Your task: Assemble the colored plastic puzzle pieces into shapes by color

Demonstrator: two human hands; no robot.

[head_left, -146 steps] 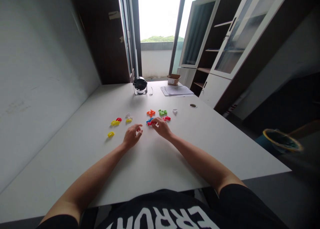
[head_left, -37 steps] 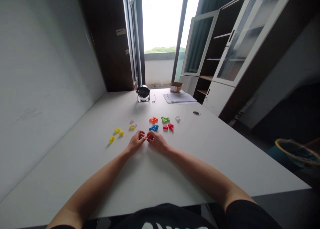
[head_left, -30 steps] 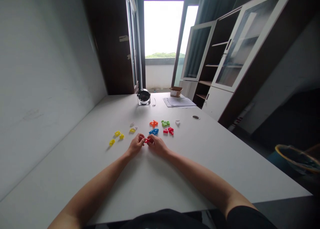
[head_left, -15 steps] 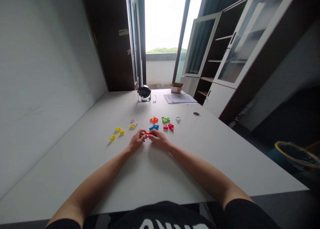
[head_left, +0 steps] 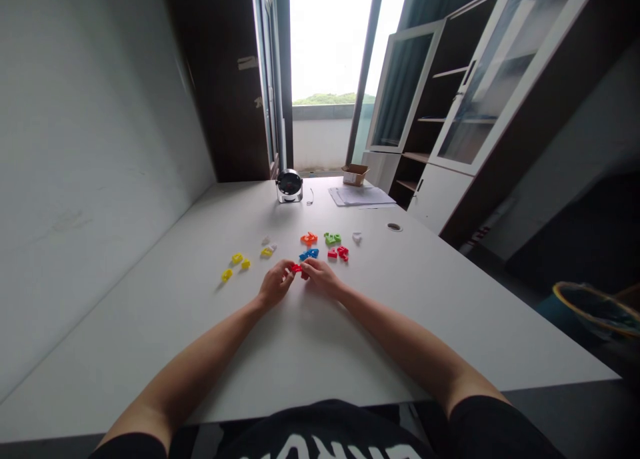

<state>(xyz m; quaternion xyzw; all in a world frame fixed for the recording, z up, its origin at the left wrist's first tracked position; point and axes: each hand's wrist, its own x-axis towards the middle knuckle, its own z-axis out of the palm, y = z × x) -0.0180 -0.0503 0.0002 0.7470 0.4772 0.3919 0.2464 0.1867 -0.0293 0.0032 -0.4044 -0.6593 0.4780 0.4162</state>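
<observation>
My left hand (head_left: 275, 286) and my right hand (head_left: 321, 277) meet over the white table (head_left: 300, 339), fingertips pinched together on a small red plastic piece (head_left: 297, 268). Just beyond them lie a blue piece (head_left: 309, 253), an orange piece (head_left: 309, 238), a green piece (head_left: 332, 238) and red pieces (head_left: 339, 251). A white piece (head_left: 357, 236) sits to the right of the green one. To the left lie several yellow pieces (head_left: 236, 259), one of them next to a small white piece (head_left: 267, 250).
A round black and chrome device (head_left: 289, 185) stands at the table's far end, with a stack of papers (head_left: 361, 196) and a small cardboard box (head_left: 354, 173) beside it. A glass-door cabinet (head_left: 450, 105) stands at the right. A bin (head_left: 595, 305) sits on the floor.
My two hands have come together from apart and now pinch the red piece between them; in the last second they have shifted only slightly.
</observation>
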